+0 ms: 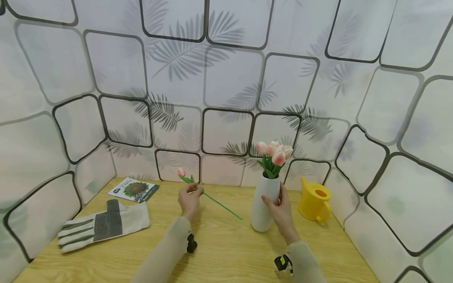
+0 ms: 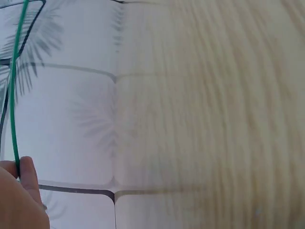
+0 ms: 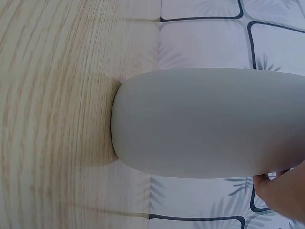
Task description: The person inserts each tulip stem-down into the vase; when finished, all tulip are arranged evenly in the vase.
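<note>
My left hand (image 1: 189, 201) pinches the green stem of a single pink tulip (image 1: 181, 172) near its leaves. The bloom points up and left, and the bare stem slants down to the right toward the vase. In the left wrist view, the thin stem (image 2: 13, 105) runs up from between thumb and fingers. A white vase (image 1: 260, 206) stands on the table with several pink-and-white tulips (image 1: 278, 157) in its mouth. Around its right side my right hand (image 1: 283, 214) grips it, thumb across the front. The right wrist view shows the vase's smooth lower body (image 3: 200, 121); most fingers are hidden there.
A yellow watering can (image 1: 311, 204) stands right of the vase. At the left lie grey-and-white work gloves (image 1: 132, 218), with a seed packet (image 1: 122, 188) bearing a sunflower picture behind them. Patterned cloth walls (image 1: 230, 131) enclose the wooden table (image 1: 219, 251) at the back and sides.
</note>
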The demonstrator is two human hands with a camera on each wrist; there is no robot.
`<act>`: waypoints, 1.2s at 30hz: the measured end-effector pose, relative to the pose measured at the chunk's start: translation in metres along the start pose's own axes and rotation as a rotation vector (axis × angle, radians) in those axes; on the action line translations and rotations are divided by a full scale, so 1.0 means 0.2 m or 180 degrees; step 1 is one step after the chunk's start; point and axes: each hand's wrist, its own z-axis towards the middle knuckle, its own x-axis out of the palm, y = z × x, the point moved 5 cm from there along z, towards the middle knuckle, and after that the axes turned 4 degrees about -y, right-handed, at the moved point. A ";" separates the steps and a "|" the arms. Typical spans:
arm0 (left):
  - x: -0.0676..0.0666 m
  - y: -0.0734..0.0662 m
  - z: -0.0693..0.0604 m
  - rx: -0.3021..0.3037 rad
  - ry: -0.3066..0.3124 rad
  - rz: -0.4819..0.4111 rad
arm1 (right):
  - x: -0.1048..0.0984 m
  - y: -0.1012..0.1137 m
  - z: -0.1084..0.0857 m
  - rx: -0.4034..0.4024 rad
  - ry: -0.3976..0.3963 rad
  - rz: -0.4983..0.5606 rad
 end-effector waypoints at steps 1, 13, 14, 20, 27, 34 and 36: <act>0.00 -0.01 0.00 -0.0033 -0.0037 -0.0020 | 0.00 0.00 0.00 0.0003 -0.0004 0.0002; 0.06 -0.13 -0.04 -0.0004 0.0124 -0.1091 | 0.00 0.00 0.00 -0.0018 -0.0010 0.0030; 0.06 -0.15 -0.04 0.0019 0.0170 -0.1180 | 0.00 0.00 0.00 -0.0017 -0.0015 0.0032; 0.08 -0.26 -0.06 0.0252 0.0257 -0.1270 | 0.00 0.01 0.00 -0.0011 -0.0006 0.0020; 0.10 -0.36 -0.08 0.0417 0.0141 -0.1561 | -0.01 0.00 0.00 -0.0026 -0.0014 0.0016; 0.11 -0.47 -0.08 0.0724 0.0095 -0.1580 | 0.00 -0.01 0.00 -0.0029 0.0014 0.0012; 0.12 -0.51 -0.09 0.0817 0.0124 -0.1529 | 0.00 -0.01 0.00 -0.0028 -0.0008 0.0009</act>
